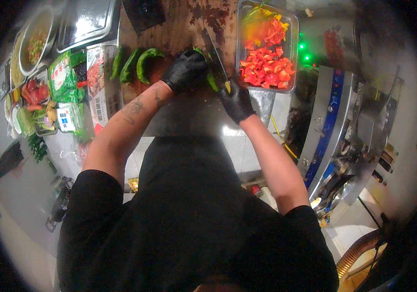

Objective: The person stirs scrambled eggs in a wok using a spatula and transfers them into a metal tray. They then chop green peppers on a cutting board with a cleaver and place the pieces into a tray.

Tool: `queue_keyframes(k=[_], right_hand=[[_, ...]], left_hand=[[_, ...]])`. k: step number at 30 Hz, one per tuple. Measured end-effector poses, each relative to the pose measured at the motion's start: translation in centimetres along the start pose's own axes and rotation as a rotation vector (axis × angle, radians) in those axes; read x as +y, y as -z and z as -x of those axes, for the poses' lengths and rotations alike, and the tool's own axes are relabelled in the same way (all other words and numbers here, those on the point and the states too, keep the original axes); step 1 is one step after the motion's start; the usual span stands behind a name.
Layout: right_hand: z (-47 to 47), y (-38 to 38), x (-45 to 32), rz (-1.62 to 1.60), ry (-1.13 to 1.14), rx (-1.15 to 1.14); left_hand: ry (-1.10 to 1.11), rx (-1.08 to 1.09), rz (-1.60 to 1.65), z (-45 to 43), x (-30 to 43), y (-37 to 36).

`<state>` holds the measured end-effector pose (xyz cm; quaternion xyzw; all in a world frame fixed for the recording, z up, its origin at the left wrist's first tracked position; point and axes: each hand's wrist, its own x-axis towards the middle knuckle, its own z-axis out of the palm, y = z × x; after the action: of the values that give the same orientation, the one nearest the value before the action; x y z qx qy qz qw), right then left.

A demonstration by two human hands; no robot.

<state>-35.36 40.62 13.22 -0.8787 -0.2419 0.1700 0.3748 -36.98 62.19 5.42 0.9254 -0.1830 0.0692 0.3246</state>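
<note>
Black gloves cover both hands. My left hand (186,69) rests curled over a green pepper (212,81) on the wooden cutting board (183,22), most of the pepper hidden under the fingers and blade. My right hand (237,100) grips the handle of a kitchen knife (214,54), its blade pointing away from me, close beside the left fingers. Several whole green peppers (148,62) lie on the board to the left. On the right a clear plastic tray (296,54) holds cut red pepper pieces (266,69) and, farther back, yellow ones.
At the left stand a metal bowl (22,54) of chopped food, a metal tray (84,25), green packages (62,80) and a long printed box (100,84). A dark flat object (144,12) lies at the board's back. A steel stove front (325,124) stands at the right.
</note>
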Motion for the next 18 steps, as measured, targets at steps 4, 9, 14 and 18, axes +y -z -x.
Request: queue_keyframes(k=[4,9,14,18], right_hand=[[1.5,2.0,-3.0,0.002,0.003,-0.038],[2.3,2.3,-3.4,-0.045,-0.104,-0.122],[1.9,2.3,-3.0,-0.096,-0.045,-0.141],[2.0,1.1,-1.4,-0.104,-0.081,-0.15]], left_hand=[[0.003,-0.03,-0.036,0.1,-0.6,-0.5],[0.055,0.071,0.089,0.0,0.5,0.7],[0.016,-0.045,-0.055,0.3,-0.1,0.0],[0.017,-0.021,-0.071,0.0,0.4,0.9]])
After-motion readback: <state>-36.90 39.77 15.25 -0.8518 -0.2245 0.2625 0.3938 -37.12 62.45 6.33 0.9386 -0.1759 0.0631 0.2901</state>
